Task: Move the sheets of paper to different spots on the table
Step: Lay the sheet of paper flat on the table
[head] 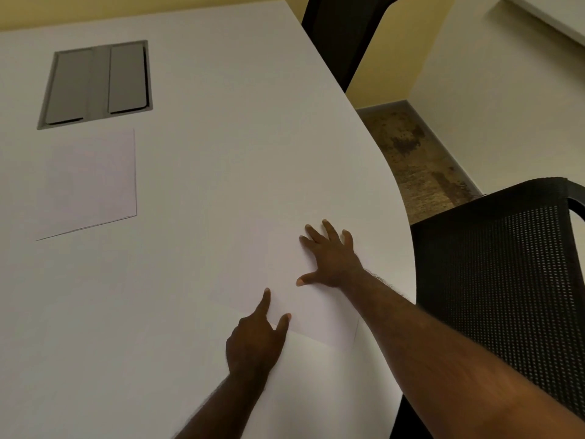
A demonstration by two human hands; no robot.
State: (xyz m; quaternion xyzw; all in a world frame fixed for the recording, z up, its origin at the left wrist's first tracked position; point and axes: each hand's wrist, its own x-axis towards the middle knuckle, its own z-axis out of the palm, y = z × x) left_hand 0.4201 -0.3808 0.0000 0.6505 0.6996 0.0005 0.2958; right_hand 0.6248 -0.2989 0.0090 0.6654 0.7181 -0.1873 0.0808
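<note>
A white sheet of paper lies flat at the left of the white table, just below a grey hatch. A second white sheet lies near the table's right edge, hard to tell apart from the tabletop. My right hand rests flat on this sheet with its fingers spread. My left hand touches the sheet's near left edge with its index finger and thumb stretched out, the other fingers curled. Neither hand has the sheet lifted.
A grey two-flap cable hatch is set into the tabletop at the far left. A black mesh chair stands close against the table's curved right edge. Another dark chair back is at the far side.
</note>
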